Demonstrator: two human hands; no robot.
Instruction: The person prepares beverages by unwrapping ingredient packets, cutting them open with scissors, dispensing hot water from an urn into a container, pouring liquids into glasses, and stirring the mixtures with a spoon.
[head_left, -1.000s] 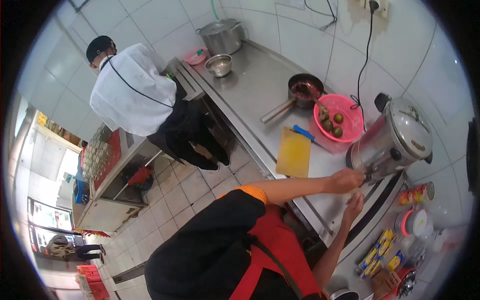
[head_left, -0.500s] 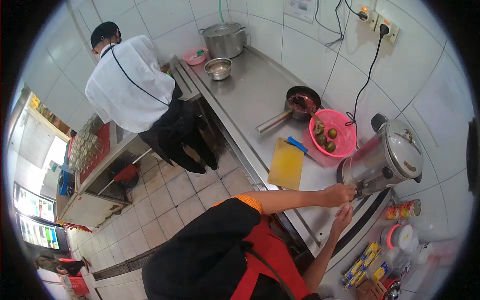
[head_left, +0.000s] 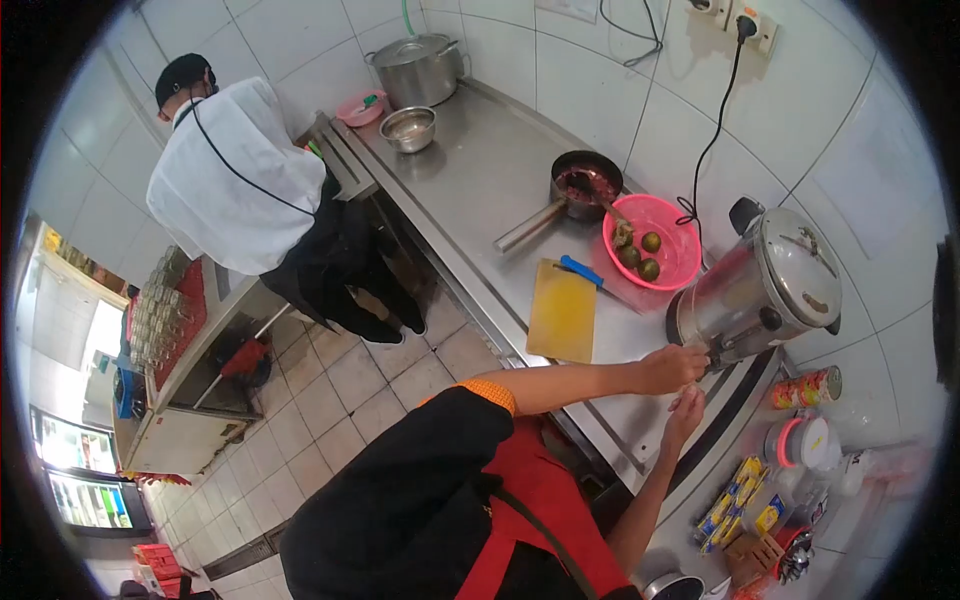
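Observation:
My left hand [head_left: 672,368] is closed at the tap at the base of a large metal urn [head_left: 750,290] and covers most of the tap. Just below it, my right hand [head_left: 686,408] has its fingers bent and drawn together near the spout; whatever they hold is too small to make out. The urn stands upright on the steel counter [head_left: 470,190] with its lid on. Beside it are a pink bowl [head_left: 682,262] with several round green fruits [head_left: 649,270] and a yellow cutting board [head_left: 562,312]. A blue-handled knife [head_left: 580,270] lies between board and bowl.
A saucepan [head_left: 530,226] with dark red contents sits behind the bowl. A steel bowl [head_left: 408,130] and large pot [head_left: 415,75] stand farther back. A co-worker [head_left: 235,180] in white stands at left. A can [head_left: 806,388] and packets [head_left: 732,500] lie at right.
The view has shifted slightly, so the counter and co-worker appear farther left and up. Both hands stay at the urn's tap with little visible movement.

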